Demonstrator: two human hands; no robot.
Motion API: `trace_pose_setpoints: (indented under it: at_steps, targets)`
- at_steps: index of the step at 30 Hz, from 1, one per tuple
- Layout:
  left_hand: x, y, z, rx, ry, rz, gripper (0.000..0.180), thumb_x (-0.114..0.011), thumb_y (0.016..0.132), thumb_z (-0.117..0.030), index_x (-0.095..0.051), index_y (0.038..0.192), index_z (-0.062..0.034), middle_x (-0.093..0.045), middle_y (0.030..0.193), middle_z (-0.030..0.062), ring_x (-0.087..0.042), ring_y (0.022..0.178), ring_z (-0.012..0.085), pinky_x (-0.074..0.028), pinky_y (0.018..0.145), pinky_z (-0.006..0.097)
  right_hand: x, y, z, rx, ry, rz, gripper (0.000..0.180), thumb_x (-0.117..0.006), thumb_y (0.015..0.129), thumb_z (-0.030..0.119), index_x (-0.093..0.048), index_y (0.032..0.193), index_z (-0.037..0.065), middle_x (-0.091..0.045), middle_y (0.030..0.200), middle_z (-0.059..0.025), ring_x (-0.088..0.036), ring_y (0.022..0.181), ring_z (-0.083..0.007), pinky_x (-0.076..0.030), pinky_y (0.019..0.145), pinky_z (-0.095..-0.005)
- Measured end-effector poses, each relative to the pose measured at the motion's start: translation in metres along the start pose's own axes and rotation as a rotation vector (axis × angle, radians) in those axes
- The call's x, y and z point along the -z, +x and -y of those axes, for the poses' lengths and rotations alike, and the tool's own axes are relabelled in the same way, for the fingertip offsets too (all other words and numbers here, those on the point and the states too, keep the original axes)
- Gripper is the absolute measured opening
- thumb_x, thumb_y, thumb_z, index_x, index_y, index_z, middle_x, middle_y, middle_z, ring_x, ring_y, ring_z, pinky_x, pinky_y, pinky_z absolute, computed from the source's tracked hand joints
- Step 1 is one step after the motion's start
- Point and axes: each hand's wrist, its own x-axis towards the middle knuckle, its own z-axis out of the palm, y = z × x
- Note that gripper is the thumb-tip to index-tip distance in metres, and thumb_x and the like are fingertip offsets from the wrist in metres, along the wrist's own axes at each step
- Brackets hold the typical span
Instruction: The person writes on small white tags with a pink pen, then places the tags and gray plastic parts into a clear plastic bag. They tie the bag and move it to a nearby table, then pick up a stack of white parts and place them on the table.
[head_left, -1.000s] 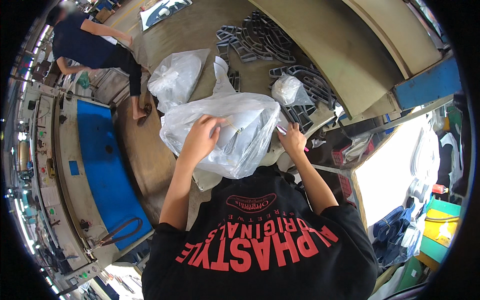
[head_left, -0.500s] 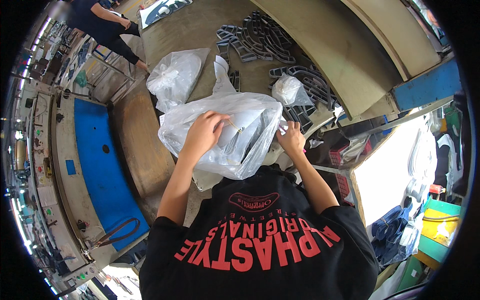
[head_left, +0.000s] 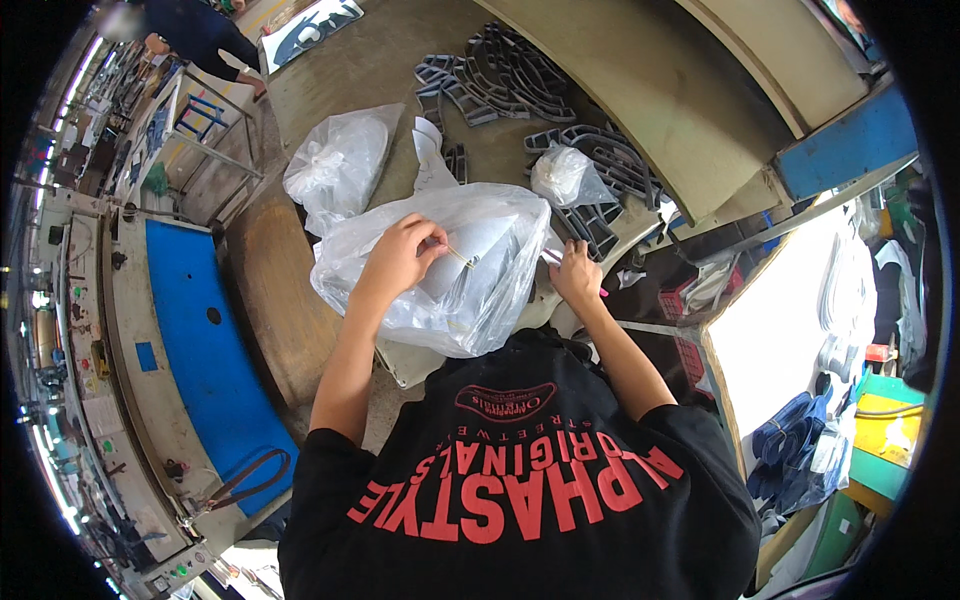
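Observation:
In front of me lies a large clear plastic bag [head_left: 400,315], its mouth spread, with pale grey-white sheet pieces [head_left: 490,232] inside. My left hand [head_left: 400,258] is over the bag, thumb and fingers pinched on a thin yellowish rubber band [head_left: 460,257]. The band runs to a small dark spot on the pieces. At the right edge of the bag my right hand [head_left: 577,278] is closed around a slim pen-like thing [head_left: 603,292] with a pink end; its exact kind is mostly hidden by the fingers.
Two tied plastic bags, a larger one [head_left: 335,165] and a smaller one [head_left: 565,178], lie beyond. Metal cutting dies [head_left: 495,75] cover the far table. A blue-topped machine [head_left: 195,310] stands left, a white-topped table [head_left: 770,350] right. Another person [head_left: 195,40] is far left.
My left hand has lifted slightly off the pieces, still pinching the band. My right hand has shifted a little left. The view has shifted slightly, and the other person has moved away toward the upper left.

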Motion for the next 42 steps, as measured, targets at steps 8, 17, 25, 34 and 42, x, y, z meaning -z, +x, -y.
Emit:
trace_pose_setpoints:
  at_steps: [8, 17, 25, 34, 42]
  targets:
    - [0.000, 0.008, 0.009, -0.161, 0.090, 0.045, 0.007, -0.072, 0.085, -0.010, -0.067, 0.090, -0.0087, -0.062, 0.093, 0.0089, -0.062, 0.091, 0.0324, -0.051, 0.079, 0.042, -0.008, -0.011, -0.001, -0.002, 0.089, -0.044, 0.064, -0.077, 0.082, 0.037, -0.047, 0.123, -0.003, -0.051, 0.127, -0.0234, -0.070, 0.093, -0.0419, -0.059, 0.077, -0.0491]
    - [-0.008, 0.003, 0.014, -0.276, 0.239, 0.027, 0.010, -0.063, 0.084, 0.001, -0.056, 0.088, -0.0050, -0.058, 0.092, 0.0112, -0.058, 0.092, 0.0349, -0.049, 0.083, 0.043, 0.024, -0.022, -0.005, -0.112, 0.071, 0.105, 0.069, -0.074, 0.072, 0.036, -0.051, 0.119, -0.008, -0.062, 0.120, -0.0285, -0.069, 0.102, -0.0430, -0.058, 0.087, -0.0483]
    - [-0.019, -0.004, 0.021, -0.383, 0.129, -0.155, 0.015, -0.060, 0.081, 0.006, -0.055, 0.091, -0.0034, -0.056, 0.093, 0.0128, -0.058, 0.093, 0.0355, -0.048, 0.083, 0.043, 0.196, -0.057, -0.002, 0.178, 0.318, -0.206, 0.048, -0.074, 0.078, 0.030, -0.063, 0.115, 0.001, -0.069, 0.105, -0.0213, -0.068, 0.100, -0.0394, -0.054, 0.086, -0.0449]
    - [-0.035, -0.010, 0.030, -0.354, 0.020, -0.296, 0.023, -0.058, 0.074, 0.009, -0.055, 0.094, -0.0015, -0.059, 0.097, 0.0140, -0.058, 0.093, 0.0354, -0.048, 0.084, 0.044, 0.189, -0.048, 0.106, 0.678, 0.337, -0.109, 0.052, -0.073, 0.078, 0.022, -0.059, 0.125, 0.005, -0.062, 0.119, -0.0151, -0.069, 0.094, -0.0362, -0.056, 0.080, -0.0459]
    - [-0.037, -0.015, 0.031, -0.402, 0.054, -0.346, 0.023, -0.058, 0.074, 0.011, -0.054, 0.093, -0.0018, -0.058, 0.094, 0.0137, -0.058, 0.091, 0.0352, -0.049, 0.081, 0.044, 0.167, -0.012, 0.102, 0.887, 0.351, 0.090, 0.061, -0.073, 0.076, 0.018, -0.059, 0.134, 0.010, -0.060, 0.124, -0.0124, -0.065, 0.106, -0.0348, -0.054, 0.089, -0.0442]
